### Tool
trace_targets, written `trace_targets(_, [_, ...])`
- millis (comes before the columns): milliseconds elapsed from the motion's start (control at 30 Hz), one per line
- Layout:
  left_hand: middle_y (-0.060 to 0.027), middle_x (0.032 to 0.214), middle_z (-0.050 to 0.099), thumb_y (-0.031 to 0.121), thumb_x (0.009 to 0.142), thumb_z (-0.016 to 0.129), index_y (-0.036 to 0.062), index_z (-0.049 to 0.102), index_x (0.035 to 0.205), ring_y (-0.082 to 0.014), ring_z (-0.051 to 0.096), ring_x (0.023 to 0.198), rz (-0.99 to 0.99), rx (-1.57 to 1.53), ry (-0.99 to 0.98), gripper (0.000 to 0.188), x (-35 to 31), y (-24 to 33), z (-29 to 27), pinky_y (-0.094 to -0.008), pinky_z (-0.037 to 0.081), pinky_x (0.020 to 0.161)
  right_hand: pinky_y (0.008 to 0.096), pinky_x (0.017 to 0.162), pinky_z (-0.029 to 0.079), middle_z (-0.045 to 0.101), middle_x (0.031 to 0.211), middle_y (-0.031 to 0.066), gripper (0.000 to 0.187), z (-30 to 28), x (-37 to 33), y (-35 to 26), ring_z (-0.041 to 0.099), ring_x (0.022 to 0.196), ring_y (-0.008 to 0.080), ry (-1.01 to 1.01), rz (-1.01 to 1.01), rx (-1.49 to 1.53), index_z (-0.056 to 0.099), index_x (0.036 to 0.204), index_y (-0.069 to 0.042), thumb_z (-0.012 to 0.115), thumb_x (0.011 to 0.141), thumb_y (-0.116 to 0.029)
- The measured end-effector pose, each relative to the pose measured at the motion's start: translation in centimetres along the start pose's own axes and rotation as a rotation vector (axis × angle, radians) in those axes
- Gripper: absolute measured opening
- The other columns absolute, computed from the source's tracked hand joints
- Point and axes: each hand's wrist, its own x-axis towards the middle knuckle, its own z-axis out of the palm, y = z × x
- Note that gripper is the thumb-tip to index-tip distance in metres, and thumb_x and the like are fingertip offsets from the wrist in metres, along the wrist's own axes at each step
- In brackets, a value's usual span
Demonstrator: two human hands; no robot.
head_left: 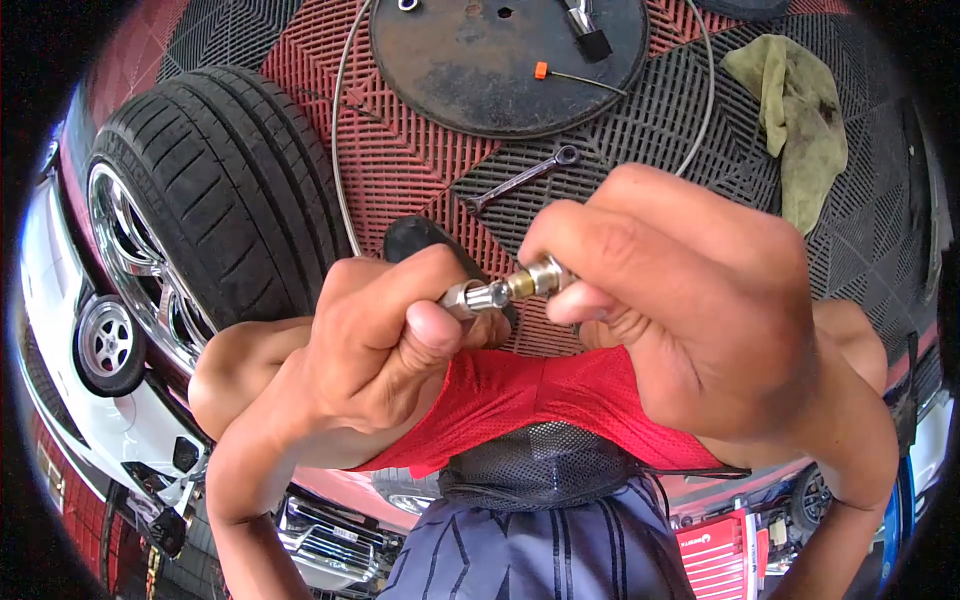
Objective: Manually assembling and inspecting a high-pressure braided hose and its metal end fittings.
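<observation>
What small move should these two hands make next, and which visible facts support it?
Probably bring the two ends gently together in line. The left hand pinches a silver fitting, the right hand a brass-and-silver fitting, and their ends face each other at close quarters. Whether they already touch is hard to tell, so a careful nudge seems wisest.

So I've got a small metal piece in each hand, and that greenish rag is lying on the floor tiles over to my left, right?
Not quite: the greenish rag is to your right, as the head view shows. The rest stands: it lies on the floor tiles, and your left hand and right hand each hold a small metal piece.
</observation>
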Motion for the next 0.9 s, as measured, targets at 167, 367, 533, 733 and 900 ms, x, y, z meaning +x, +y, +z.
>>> trace_targets(167, [-0.007, 0.063, 0.061, 0.042, 0.102, 0.038, 0.0018, 0.056, 0.079, -0.023, 0.061, 0.051, 0.014, 0.011, 0.007, 0.05, 0.0, 0.1, -0.21, -0.0295, 0.045, 0.047, 0.0273, 0.05, 0.043, 0.056, 0.07, 0.011, 0.015, 0.13, -0.06, 0.08, 0.055, 0.056, 0.0181, -0.004, 0.028, 0.073, 0.065, 0.094, 0.003, 0.066, 0.083, -0.007])
trace_targets(367, [-0.0074, 0.057, 0.053, 0.037, 0.102, 0.041, 0.0039, 0.056, 0.078, -0.0259, 0.056, 0.047, 0.01, 0.031, 0.019, 0.043, -0.17, 0.03, -0.42, -0.0334, 0.041, 0.044, 0.026, 0.048, 0.041, 0.055, 0.069, 0.0098, 0.02, -0.24, 0.11, 0.0, 0.053, 0.054, 0.0153, -0.077, 0.12, 0.142, 0.066, 0.094, 0.003, 0.065, 0.087, -0.016])
trace_targets(533, [-0.0088, 0.053, 0.047, 0.037, 0.102, 0.042, 0.0042, 0.053, 0.076, -0.028, 0.052, 0.045, -0.016, 0.103, -0.026, 0.043, -0.26, -0.16, -0.66, -0.0361, 0.039, 0.044, 0.0279, 0.048, 0.042, 0.055, 0.069, 0.0102, 0.014, -0.01, 0.06, 0.07, 0.055, 0.054, 0.0182, -0.022, -0.042, -0.134, 0.065, 0.093, 0.002, 0.067, 0.083, -0.009])
trace_targets(733, [-0.009, 0.053, 0.046, 0.037, 0.101, 0.043, 0.0039, 0.052, 0.076, -0.0289, 0.051, 0.045, -0.04, 0.017, 0.012, 0.043, -0.16, 0.24, -0.54, -0.0362, 0.038, 0.044, 0.0287, 0.048, 0.042, 0.055, 0.067, 0.0104, 0.014, -0.1, 0.12, -0.04, 0.054, 0.053, 0.0194, -0.031, 0.032, -0.003, 0.065, 0.092, 0.002, 0.067, 0.082, -0.007])
trace_targets(900, [-0.009, 0.053, 0.046, 0.037, 0.101, 0.043, 0.004, 0.052, 0.076, -0.0293, 0.051, 0.045, -0.013, 0.011, 0.024, 0.042, -0.12, 0.39, -0.57, -0.0363, 0.038, 0.044, 0.0259, 0.047, 0.04, 0.056, 0.067, 0.0102, 0.015, -0.28, 0.25, -0.2, 0.053, 0.053, 0.0167, 0.008, 0.03, 0.007, 0.065, 0.093, 0.003, 0.067, 0.082, -0.008])
